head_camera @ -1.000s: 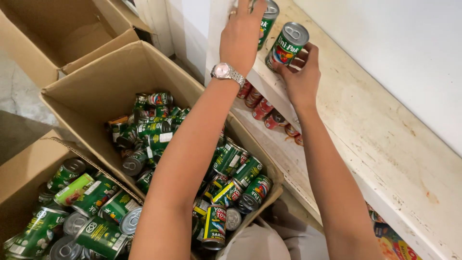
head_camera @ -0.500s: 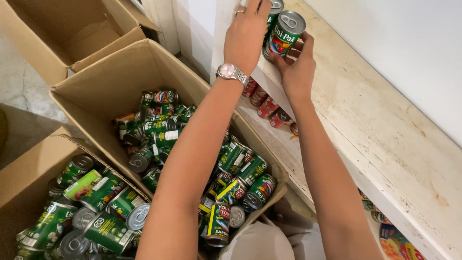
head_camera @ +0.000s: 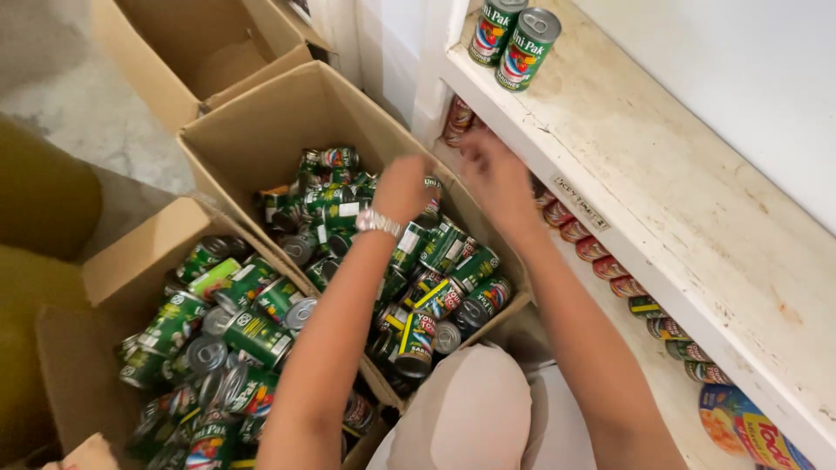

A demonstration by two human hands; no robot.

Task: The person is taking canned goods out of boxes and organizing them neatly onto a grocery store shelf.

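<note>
A person crouches over cardboard boxes of tins beside a white shelf. Nearest, at lower left, a box [head_camera: 104, 287] holds a heap of green cans [head_camera: 235, 326] lying on their sides and ends, silver lids showing among them. A pale knee [head_camera: 470, 418] sits at the bottom centre, between the two forearms that reach away from the camera.

Just beyond, the middle box [head_camera: 261, 130] is about half full of the same green cans [head_camera: 444, 278], piled loosely against its right wall. The left hand [head_camera: 402, 187], a silver watch [head_camera: 377, 223] on its wrist, hangs over this pile with fingers curled downward, close above the tins; it is blurred, and whether it grips one cannot be told. The right hand [head_camera: 496, 170] is just right of it, over the box's far right corner and near the lower shelf's edge, also blurred, so open or closed cannot be told.

To the right, a lower shelf [head_camera: 644, 374] carries a row of red-topped and green cans [head_camera: 592, 248] running from near to far under the upper board. Above it the worn upper shelf [head_camera: 679, 191] is stained and scuffed, and at its far end two green cans [head_camera: 514, 35] stand upright, touching side by side, well apart from both hands.

At far left a third box [head_camera: 174, 43] stands open on the grey floor [head_camera: 78, 113].
</note>
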